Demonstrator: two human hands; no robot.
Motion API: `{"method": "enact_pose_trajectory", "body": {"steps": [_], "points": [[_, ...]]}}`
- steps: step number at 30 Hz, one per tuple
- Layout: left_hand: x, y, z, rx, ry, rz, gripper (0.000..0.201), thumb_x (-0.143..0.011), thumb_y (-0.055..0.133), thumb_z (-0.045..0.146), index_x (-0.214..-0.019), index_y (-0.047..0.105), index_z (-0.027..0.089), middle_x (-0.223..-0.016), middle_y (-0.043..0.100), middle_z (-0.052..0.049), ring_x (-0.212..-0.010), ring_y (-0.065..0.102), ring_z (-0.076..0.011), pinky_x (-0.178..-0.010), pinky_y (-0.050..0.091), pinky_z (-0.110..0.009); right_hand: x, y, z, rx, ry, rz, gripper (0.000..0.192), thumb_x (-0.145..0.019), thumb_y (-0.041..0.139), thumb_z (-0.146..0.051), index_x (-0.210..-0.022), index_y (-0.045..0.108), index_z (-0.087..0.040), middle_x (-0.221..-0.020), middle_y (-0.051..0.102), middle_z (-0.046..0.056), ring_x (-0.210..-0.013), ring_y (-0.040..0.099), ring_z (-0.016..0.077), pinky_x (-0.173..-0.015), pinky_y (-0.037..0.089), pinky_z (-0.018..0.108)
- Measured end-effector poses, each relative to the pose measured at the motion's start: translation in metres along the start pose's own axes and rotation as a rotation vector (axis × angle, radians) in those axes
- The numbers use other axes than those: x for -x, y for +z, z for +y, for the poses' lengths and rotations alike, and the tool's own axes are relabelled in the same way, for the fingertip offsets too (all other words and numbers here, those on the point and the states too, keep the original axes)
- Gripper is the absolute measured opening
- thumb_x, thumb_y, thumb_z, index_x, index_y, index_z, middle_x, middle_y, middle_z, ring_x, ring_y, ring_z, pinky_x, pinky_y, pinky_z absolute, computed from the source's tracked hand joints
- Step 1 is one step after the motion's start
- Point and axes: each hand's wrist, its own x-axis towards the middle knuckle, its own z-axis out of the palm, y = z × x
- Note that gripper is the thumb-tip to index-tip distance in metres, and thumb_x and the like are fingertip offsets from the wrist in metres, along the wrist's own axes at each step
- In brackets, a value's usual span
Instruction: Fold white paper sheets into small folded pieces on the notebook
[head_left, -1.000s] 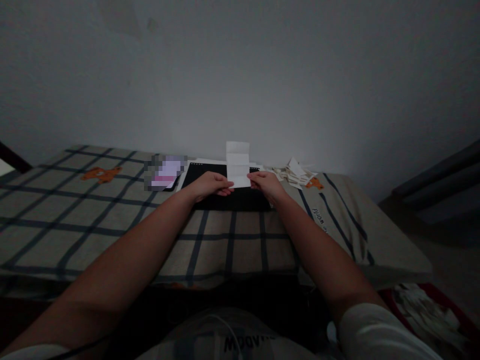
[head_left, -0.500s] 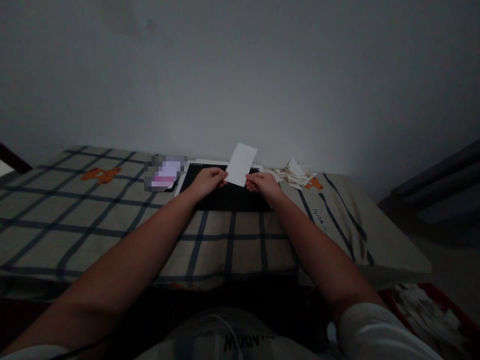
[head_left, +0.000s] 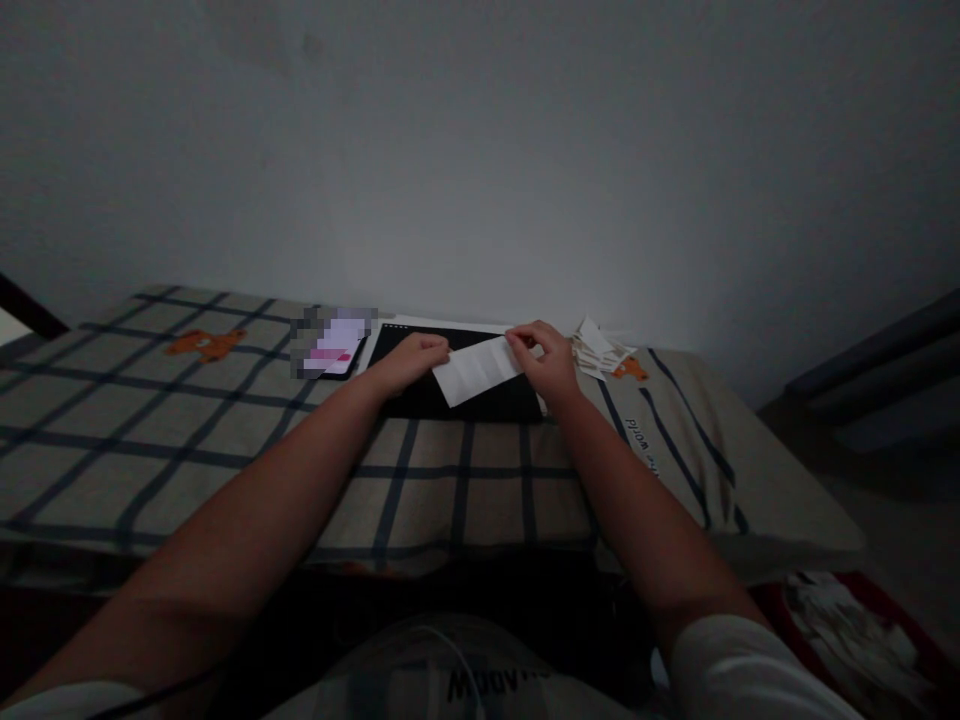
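Left hand [head_left: 409, 359], right hand [head_left: 546, 355] pinch paper strip [head_left: 478, 369] over black mat [head_left: 457, 398]; scrap pile [head_left: 600, 350] beside.

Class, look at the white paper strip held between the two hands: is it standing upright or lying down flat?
Lying down. The white paper strip lies slanted over the black mat, the left hand and right hand pinching its ends.

White paper strip [head_left: 480, 368], black pad [head_left: 457, 395], checked cloth [head_left: 225, 420] (possibly beige, dim light)
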Motion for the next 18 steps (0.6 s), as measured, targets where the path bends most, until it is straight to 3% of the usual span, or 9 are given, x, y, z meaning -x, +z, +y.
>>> {"method": "enact_pose_trajectory", "body": {"steps": [4,7,12,18], "points": [[0.003,0.002,0.002,0.000,0.026,-0.189,0.018,-0.067,0.054,0.032,-0.056,0.049,0.018,-0.058,0.048,0.004,-0.056,0.042,-0.0108,-0.055,0.031,-0.024,0.001,0.004,0.000,0.076,-0.127,-0.332,0.036,-0.087,0.061,-0.037,-0.119,0.066,-0.021,-0.114,0.069,0.008,-0.110,0.059,0.0207,-0.099,0.041,0.038],[0.001,0.002,0.001,-0.048,0.073,-0.220,0.019,-0.066,0.056,0.033,-0.057,0.053,0.017,-0.060,0.050,0.003,-0.060,0.045,-0.0114,-0.057,0.034,-0.024,0.003,0.010,0.002,0.107,-0.061,-0.522,0.035,-0.088,0.060,-0.036,-0.118,0.068,-0.020,-0.108,0.071,0.008,-0.103,0.061,0.0203,-0.095,0.042,0.038],[-0.003,-0.002,-0.003,-0.180,0.072,-0.071,0.022,-0.071,0.061,0.038,-0.067,0.059,0.016,-0.062,0.053,0.003,-0.060,0.048,-0.0115,-0.057,0.035,-0.024,0.003,0.011,0.005,0.034,0.200,-0.533,0.023,-0.085,0.061,-0.033,-0.094,0.076,-0.017,-0.093,0.074,0.007,-0.087,0.065,0.0184,-0.080,0.047,0.030],[-0.005,-0.002,-0.010,-0.257,0.086,0.112,0.032,-0.079,0.060,0.044,-0.086,0.067,0.014,-0.072,0.062,-0.001,-0.066,0.055,-0.0139,-0.058,0.040,-0.024,0.003,0.011,0.005,-0.051,0.417,-0.521,0.026,-0.085,0.058,-0.030,-0.091,0.077,-0.015,-0.091,0.075,0.007,-0.081,0.066,0.0179,-0.071,0.048,0.027]]}}
